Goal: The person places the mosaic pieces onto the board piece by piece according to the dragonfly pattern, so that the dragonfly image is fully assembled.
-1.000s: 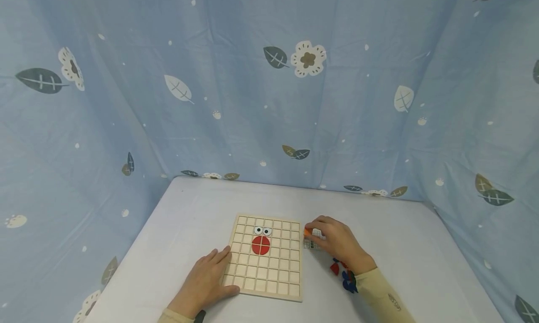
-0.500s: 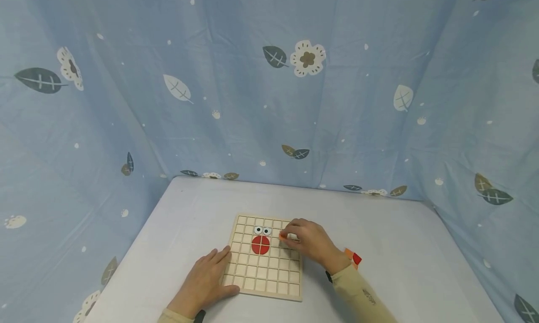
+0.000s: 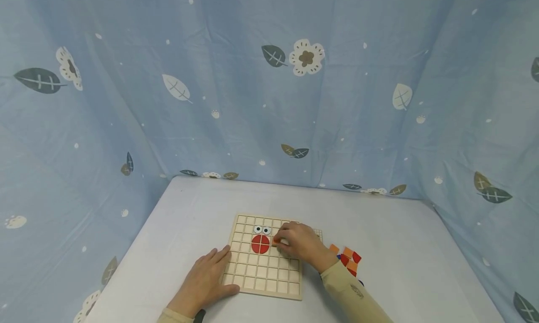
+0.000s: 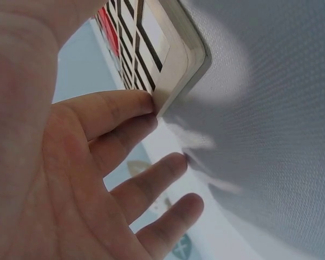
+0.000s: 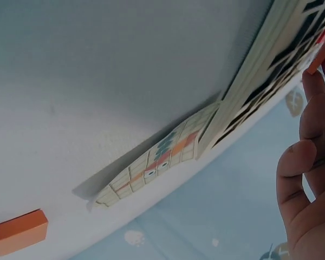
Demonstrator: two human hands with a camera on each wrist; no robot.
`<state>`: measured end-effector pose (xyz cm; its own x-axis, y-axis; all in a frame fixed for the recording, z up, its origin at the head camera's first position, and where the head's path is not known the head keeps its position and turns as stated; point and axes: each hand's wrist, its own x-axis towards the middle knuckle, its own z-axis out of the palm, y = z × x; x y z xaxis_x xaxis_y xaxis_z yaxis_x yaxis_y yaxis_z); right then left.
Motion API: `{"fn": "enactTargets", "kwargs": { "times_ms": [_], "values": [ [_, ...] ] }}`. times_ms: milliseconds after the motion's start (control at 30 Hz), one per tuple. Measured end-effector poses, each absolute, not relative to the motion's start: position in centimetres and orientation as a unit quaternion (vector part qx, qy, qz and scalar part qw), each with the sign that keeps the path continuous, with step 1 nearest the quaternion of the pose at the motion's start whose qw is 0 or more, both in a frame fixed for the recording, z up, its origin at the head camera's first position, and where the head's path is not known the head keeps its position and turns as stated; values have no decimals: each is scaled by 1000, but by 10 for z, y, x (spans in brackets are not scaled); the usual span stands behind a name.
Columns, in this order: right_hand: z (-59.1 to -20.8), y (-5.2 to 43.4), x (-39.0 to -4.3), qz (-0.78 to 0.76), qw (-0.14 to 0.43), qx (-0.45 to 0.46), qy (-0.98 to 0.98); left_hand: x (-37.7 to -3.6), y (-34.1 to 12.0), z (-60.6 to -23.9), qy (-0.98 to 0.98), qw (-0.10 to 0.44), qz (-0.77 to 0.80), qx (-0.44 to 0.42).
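Right hand [image 3: 300, 244] now nearer red circle [image 3: 260, 244], orange piece [image 3: 275, 241] pinched.

Right hand [image 3: 300, 244] with orange tile [image 5: 317, 58], from table edge onto grid board [image 3: 264, 270].

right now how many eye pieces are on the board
2. The left eye and right eye sit side by side on the wooden board, just above the red circle. The right hand may hide more.

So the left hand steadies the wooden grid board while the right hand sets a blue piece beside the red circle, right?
Nearly: the piece is orange, not blue, as the head view shows. The left hand does rest on the board, and the right hand works beside the red circle.
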<state>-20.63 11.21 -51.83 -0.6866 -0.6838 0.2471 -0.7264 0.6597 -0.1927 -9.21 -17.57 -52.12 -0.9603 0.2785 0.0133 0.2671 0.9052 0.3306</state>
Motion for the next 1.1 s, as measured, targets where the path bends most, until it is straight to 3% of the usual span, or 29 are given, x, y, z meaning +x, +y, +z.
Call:
{"fn": "enactTargets", "kwargs": {
  "times_ms": [1100],
  "values": [
    [-523,107,-211,138,44,383,-912,-93,-177,-525,977,15,162,141]
  ]
}}
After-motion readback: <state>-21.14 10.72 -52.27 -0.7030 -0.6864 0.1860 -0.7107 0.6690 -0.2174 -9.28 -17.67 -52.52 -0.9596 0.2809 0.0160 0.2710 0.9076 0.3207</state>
